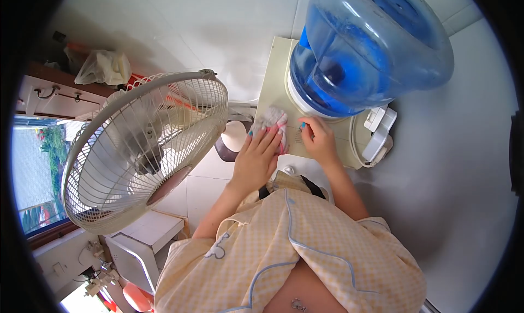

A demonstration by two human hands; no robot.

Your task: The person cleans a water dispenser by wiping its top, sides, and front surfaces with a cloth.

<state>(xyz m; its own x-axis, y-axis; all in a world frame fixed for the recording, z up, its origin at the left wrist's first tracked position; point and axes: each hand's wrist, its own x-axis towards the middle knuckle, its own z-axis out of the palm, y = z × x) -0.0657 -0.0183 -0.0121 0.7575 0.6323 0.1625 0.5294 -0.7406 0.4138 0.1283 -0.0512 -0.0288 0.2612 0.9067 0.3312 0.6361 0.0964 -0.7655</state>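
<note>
My left hand [258, 155] presses a crumpled white and pink cloth [275, 123] against the cream top of a water dispenser [273, 78]. Its fingers lie over the cloth, partly covering it. Close by on the right, my right hand [319, 142] rests at the front edge of the same top, fingers curled in with nothing visible in them. Beyond both hands a big blue water bottle [349, 56] stands upside down in the dispenser's white collar.
A large caged fan [147, 149] stands close on the left. Beside the dispenser's right edge are a white plastic holder [380, 133] and a looped pale cord [353, 143]. A plastic bag [103, 67] lies on a wooden cabinet [60, 89] at the back left.
</note>
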